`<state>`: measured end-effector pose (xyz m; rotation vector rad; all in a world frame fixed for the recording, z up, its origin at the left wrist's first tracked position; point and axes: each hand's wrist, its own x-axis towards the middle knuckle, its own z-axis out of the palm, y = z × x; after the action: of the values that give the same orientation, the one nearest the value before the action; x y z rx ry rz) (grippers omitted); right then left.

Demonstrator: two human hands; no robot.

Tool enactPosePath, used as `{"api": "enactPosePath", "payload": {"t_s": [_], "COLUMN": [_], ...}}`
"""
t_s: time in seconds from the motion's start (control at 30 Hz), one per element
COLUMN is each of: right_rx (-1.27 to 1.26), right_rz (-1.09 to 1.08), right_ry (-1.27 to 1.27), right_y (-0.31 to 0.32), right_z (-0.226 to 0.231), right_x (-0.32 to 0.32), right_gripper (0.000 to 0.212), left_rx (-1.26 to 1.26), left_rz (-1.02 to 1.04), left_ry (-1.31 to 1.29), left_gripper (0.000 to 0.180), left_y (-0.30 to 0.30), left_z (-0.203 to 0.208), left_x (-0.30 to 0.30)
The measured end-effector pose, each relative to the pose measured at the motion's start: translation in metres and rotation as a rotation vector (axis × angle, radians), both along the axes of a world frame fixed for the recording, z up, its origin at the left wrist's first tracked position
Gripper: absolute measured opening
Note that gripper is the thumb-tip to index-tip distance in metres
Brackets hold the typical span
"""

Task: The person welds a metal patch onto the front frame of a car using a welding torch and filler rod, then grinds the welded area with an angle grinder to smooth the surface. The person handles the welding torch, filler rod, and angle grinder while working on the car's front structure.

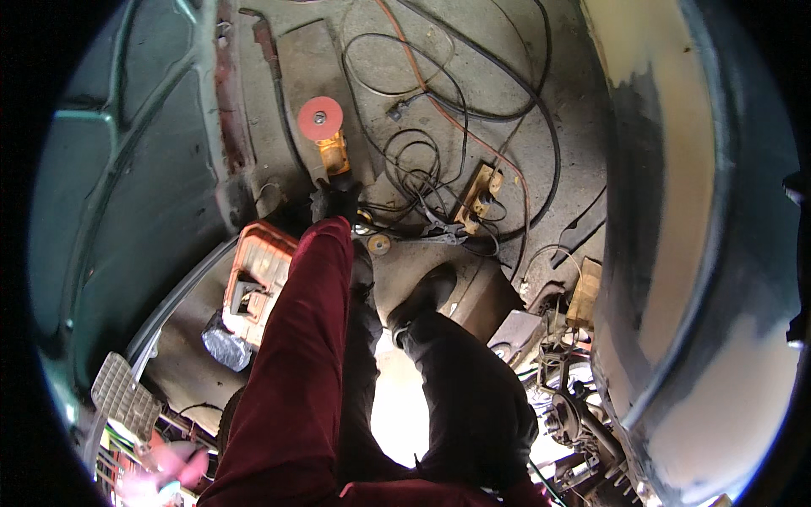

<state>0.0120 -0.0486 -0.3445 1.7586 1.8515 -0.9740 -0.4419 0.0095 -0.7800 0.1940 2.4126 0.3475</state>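
Across the concrete floor [583, 118], we want the loose black cables [558, 160] well away from our working side. Our angle grinder [334, 155] is ahead of us over the floor, left of those cables, its body gripped by our dark-gloved left hand [335, 201], our right hand out of view. We should hold it steady, the red disc [312, 127] clear of everything loose.
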Motion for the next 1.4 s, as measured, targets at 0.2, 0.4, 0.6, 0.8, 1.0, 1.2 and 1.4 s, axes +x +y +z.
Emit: {"api": "enactPosePath", "payload": {"t_s": [0.2, 0.4, 0.6, 0.8, 1.0, 1.2, 1.4], "right_rx": [-0.014, 0.004, 0.083, 0.122, 0.222, 0.309, 0.206], "right_rz": [-0.015, 0.034, 0.161, 0.443, 0.27, 0.1, -0.225], "right_ry": [-0.045, 0.002, 0.162, 0.397, 0.614, 0.894, 1.13], "right_y": [0.003, -0.003, -0.011, 0.012, 0.064, 0.081, 0.074], "right_z": [-0.007, 0.009, 0.033, 0.115, 0.264, 0.378, 0.435], "right_x": [0.001, 0.0, -0.009, -0.079, -0.139, -0.096, -0.073], "right_gripper": [0.071, 0.071, 0.072, 0.074, 0.082, 0.097, 0.1], "left_rx": [0.02, 0.583, 0.835, 0.764, 0.8, 0.693, 0.726], "left_rz": [0.118, 0.471, 0.41, 0.202, -0.307, -0.504, -1.015], "left_ry": [-0.075, -0.599, -0.639, -0.812, -0.862, -1.139, -0.977], "left_gripper": [0.08, 0.022, 0.012, 0.03, 0.05, 0.065, 0.063], "left_y": [0.015, 0.005, -0.038, -0.072, -0.056, -0.039, -0.003], "left_z": [-0.027, 0.0, 0.152, 0.399, 0.586, 0.741, 0.832], "left_x": [-0.012, -0.03, -0.004, 0.024, 0.029, 0.053, 0.095]}}
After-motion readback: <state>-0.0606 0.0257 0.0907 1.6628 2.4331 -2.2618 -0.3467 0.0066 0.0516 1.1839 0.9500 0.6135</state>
